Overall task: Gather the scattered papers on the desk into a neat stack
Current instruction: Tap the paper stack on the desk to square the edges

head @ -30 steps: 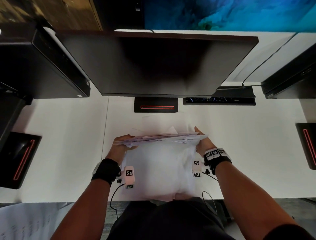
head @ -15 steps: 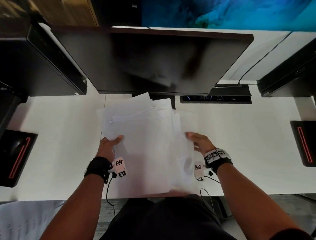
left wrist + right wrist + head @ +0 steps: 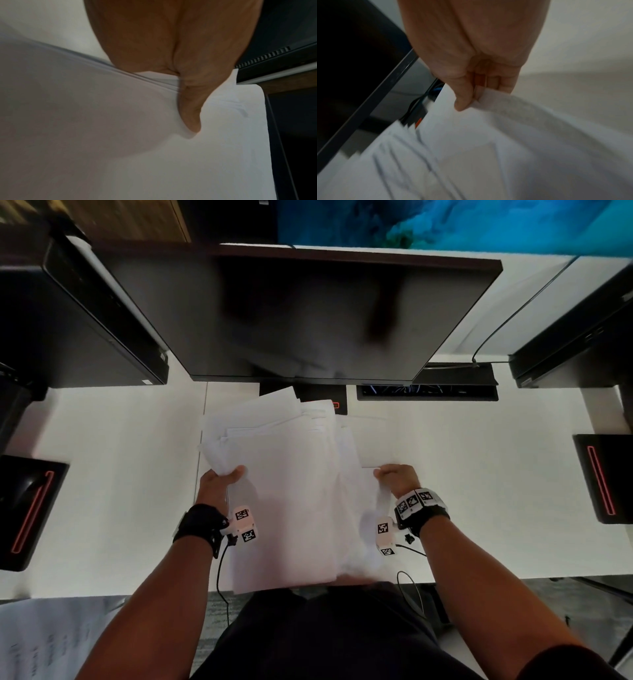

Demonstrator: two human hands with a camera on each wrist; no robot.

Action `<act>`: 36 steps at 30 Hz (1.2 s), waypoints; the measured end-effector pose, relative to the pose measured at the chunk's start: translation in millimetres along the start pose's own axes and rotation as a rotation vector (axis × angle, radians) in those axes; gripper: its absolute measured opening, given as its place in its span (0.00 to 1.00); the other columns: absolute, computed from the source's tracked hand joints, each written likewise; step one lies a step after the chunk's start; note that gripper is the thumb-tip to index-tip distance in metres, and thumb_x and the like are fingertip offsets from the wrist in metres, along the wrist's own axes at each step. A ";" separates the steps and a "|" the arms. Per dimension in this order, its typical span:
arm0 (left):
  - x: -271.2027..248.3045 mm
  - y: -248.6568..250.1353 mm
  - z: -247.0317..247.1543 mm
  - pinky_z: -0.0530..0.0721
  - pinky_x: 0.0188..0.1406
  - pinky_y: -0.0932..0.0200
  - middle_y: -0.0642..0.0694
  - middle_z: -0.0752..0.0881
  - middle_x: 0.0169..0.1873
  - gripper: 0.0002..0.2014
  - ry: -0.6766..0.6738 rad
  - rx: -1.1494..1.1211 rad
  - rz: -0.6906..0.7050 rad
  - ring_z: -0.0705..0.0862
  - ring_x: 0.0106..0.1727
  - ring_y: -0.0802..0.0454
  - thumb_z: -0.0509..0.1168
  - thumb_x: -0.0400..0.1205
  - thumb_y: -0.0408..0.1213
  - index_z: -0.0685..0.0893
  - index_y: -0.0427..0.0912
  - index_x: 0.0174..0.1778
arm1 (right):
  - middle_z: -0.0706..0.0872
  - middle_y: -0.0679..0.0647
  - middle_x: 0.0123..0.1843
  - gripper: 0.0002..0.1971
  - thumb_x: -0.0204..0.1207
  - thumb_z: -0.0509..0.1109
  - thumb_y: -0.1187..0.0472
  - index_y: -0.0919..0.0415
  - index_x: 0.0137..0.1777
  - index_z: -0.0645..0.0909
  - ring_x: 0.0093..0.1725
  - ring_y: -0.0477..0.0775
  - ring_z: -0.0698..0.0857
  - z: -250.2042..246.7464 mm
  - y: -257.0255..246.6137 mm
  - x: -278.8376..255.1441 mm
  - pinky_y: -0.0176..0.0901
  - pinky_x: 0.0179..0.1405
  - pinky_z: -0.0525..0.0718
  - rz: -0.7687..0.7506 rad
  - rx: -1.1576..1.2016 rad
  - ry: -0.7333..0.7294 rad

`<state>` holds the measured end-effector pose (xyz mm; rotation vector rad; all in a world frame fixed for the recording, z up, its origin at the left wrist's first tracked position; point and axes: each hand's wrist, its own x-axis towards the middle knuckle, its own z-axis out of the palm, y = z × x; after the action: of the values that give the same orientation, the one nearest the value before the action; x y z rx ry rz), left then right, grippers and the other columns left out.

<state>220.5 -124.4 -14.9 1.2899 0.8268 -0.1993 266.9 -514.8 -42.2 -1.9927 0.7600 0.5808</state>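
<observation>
A loose bundle of several white papers (image 3: 291, 491) lies flat over the middle of the white desk (image 3: 113, 484), its far edges fanned out and uneven below the monitor. My left hand (image 3: 219, 484) grips the bundle's left edge, thumb on top, as the left wrist view shows with the thumb (image 3: 190, 112) pressing into the sheets (image 3: 120, 135). My right hand (image 3: 397, 479) pinches the right edge of the papers; in the right wrist view the thumb (image 3: 462, 100) and curled fingers clamp a curling sheet (image 3: 505, 135). The near edge overhangs the desk's front edge.
A large dark monitor (image 3: 301, 316) stands right behind the papers, its base (image 3: 329, 400) partly under them. Black computer cases (image 3: 68, 316) flank the desk at left and right (image 3: 582, 344). Black pads with red lines (image 3: 30, 508) lie at both sides. Cables (image 3: 411, 577) trail near my wrists.
One second ago both hands held the bundle upright on its edge. It has since been tipped flat, fanned toward the monitor, and my hands have slid to its left and right sides.
</observation>
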 end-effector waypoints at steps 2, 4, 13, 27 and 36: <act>0.2 1.8 -2.0 0.88 0.30 0.58 0.46 0.92 0.32 0.04 0.021 0.010 0.025 0.90 0.31 0.50 0.72 0.80 0.28 0.88 0.36 0.49 | 0.91 0.54 0.47 0.05 0.73 0.76 0.58 0.57 0.45 0.91 0.50 0.56 0.87 -12.3 2.8 -1.5 0.44 0.60 0.84 0.017 -0.021 0.102; 1.6 2.6 -3.5 0.87 0.29 0.61 0.47 0.91 0.32 0.04 0.029 0.017 0.035 0.90 0.30 0.52 0.72 0.80 0.28 0.88 0.35 0.50 | 0.90 0.54 0.47 0.05 0.76 0.72 0.58 0.56 0.45 0.90 0.50 0.56 0.85 -24.2 7.8 -2.7 0.41 0.55 0.81 -0.002 -0.036 0.146; 3.1 -2.8 7.4 0.87 0.30 0.56 0.41 0.89 0.36 0.07 0.017 0.026 -0.024 0.88 0.31 0.47 0.74 0.79 0.29 0.87 0.34 0.52 | 0.92 0.53 0.48 0.16 0.63 0.83 0.52 0.54 0.52 0.91 0.51 0.58 0.89 -23.1 3.2 -13.5 0.47 0.56 0.86 0.022 -0.133 0.000; 17.3 -11.0 6.5 0.86 0.58 0.38 0.32 0.91 0.50 0.14 0.078 0.150 -0.041 0.90 0.49 0.36 0.78 0.73 0.30 0.90 0.34 0.54 | 0.92 0.63 0.41 0.06 0.74 0.77 0.60 0.60 0.48 0.88 0.42 0.68 0.90 -136.0 -61.4 -138.8 0.50 0.42 0.84 -0.546 -0.611 0.462; 14.9 -4.5 14.0 0.84 0.43 0.58 0.36 0.91 0.49 0.14 0.065 0.254 -0.025 0.89 0.49 0.39 0.76 0.78 0.32 0.88 0.33 0.58 | 0.88 0.44 0.38 0.13 0.73 0.64 0.27 0.31 0.48 0.80 0.40 0.64 0.88 -206.5 -133.6 -241.4 0.62 0.45 0.88 -0.662 -0.421 0.384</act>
<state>234.5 -133.8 -27.3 1.5311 0.8941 -0.2907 213.1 -570.8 293.5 -2.6091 0.1506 -0.0492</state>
